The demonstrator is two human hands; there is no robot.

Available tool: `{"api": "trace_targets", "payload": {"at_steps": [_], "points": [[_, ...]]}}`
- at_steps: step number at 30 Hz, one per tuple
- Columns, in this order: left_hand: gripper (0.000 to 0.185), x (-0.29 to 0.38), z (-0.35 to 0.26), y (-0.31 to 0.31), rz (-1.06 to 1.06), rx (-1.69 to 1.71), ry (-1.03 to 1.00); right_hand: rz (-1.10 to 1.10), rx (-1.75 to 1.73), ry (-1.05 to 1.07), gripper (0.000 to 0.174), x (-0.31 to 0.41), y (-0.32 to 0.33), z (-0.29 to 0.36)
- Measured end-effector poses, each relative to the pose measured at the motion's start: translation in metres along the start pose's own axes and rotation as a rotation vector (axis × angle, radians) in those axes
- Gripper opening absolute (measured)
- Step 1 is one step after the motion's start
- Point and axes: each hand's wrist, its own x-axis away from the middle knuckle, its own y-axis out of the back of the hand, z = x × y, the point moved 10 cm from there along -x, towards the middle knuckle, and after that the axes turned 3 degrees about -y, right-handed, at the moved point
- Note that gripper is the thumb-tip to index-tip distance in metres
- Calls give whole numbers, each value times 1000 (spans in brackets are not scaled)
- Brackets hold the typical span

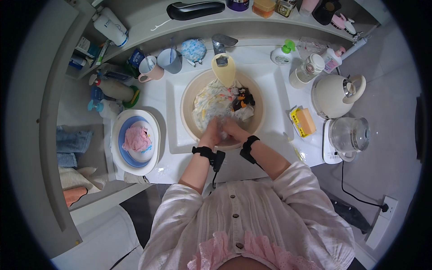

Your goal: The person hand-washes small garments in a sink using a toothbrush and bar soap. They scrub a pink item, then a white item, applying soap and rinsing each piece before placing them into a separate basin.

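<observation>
A beige plastic basin stands in the white sink, under the faucet, whose spout carries a yellow extender. In the basin lies wet white printed cloth, with a black and orange patch of fabric at its right. My left hand and my right hand are close together at the basin's near side, among suds and cloth. Both are blurred, and their fingertips are hidden by foam and water, so their hold is not plain. Black straps with small devices circle both wrists.
Left of the sink, stacked basins hold a pink cloth. Cups and pump bottles stand behind them. On the right are an orange soap bar, a cream kettle, a glass pot and a green-topped pump bottle.
</observation>
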Motion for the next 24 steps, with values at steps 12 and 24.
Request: {"api": "trace_targets", "payload": {"at_steps": [12,24], "points": [[41,-18,15,4,9,148,66,-356,598,457,37,48,7,81],[41,-42,-5,64,-199,91,-176,-326,939,270,51,1,-3,13]]}}
